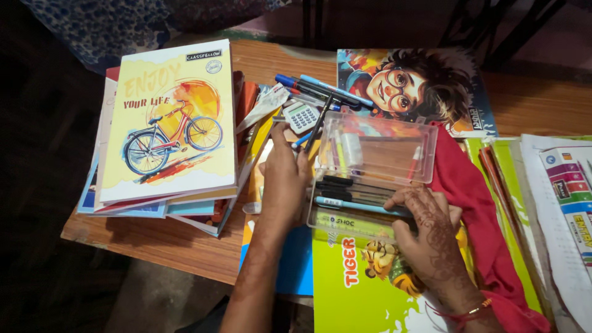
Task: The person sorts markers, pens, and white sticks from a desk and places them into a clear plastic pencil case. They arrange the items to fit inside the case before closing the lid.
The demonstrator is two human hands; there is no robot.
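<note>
Looking down through the head camera, I find my left hand [285,179] lying back-up at the left edge of the clear plastic pencil box [370,179], fingers stretched toward twelve o'clock and only loosely curved; whether it grips anything I cannot tell. Its fingertips reach a black pen [319,123] that leans across the box's upper left corner, beside a small calculator [301,116] at the hand's twelve o'clock.

My right hand [428,237], marked with henna, rests on the box's lower right corner, at four o'clock from the box's middle. Its fingers are bent and spread over the front rim, touching the light blue pen [351,205] that lies lengthwise in the tray; no closed grip is visible. Black pens [345,185] lie just above the blue one inside the tray.

The box sits open at frame centre, its lid [382,148] raised toward twelve o'clock, resting on a green tiger-cover book [351,290]. A red cloth [475,209] runs at its three o'clock. At nine o'clock a stack of notebooks [166,123], topped by a yellow bicycle cover, stands on the wooden tabletop [160,246]. Loose blue pens [320,89] lie at twelve o'clock.
</note>
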